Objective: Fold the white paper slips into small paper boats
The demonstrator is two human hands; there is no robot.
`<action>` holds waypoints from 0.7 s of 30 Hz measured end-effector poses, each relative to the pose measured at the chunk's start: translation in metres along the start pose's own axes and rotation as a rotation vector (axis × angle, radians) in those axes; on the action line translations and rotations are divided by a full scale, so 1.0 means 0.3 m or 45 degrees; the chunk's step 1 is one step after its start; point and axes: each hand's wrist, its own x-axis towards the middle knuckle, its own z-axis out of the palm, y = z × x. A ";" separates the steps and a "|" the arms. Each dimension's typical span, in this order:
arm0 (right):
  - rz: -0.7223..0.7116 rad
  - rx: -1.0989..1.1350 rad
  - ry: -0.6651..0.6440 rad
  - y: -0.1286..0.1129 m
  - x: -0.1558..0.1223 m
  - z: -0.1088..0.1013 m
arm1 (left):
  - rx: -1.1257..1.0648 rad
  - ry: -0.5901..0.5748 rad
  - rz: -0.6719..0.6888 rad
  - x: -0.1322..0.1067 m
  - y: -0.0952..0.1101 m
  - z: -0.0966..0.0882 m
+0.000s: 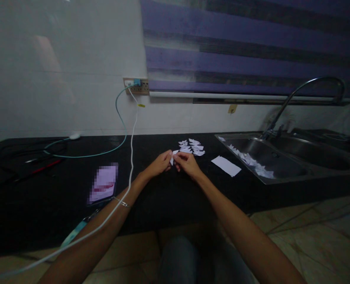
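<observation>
Over the black countertop, my left hand [162, 162] and my right hand [188, 163] meet, pinching a small piece of folded white paper [172, 160] between their fingertips. Part of the paper is hidden by the fingers. Just behind my hands lies a cluster of folded white paper pieces [197, 148], in overlapping rows. To the right of my right hand, flat on the counter, is a stack of white paper slips [226, 165]. More folded paper pieces [252, 161] line the left rim of the sink.
A steel double sink [268, 181] with a curved faucet [284, 103] stands at right. On the left lie a phone [104, 183] with a blurred screen, a teal strap [74, 233], and dark cables with a red pen-like item [46, 167]. A white cable [131, 154] crosses my left forearm from the wall socket [144, 87].
</observation>
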 end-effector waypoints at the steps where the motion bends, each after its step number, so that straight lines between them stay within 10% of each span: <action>1: 0.017 0.020 -0.013 -0.002 0.000 -0.001 | 0.004 -0.009 -0.005 0.001 -0.003 -0.001; 21: 0.025 -0.086 0.033 0.030 0.013 0.011 | 0.283 0.131 0.068 0.020 -0.033 -0.001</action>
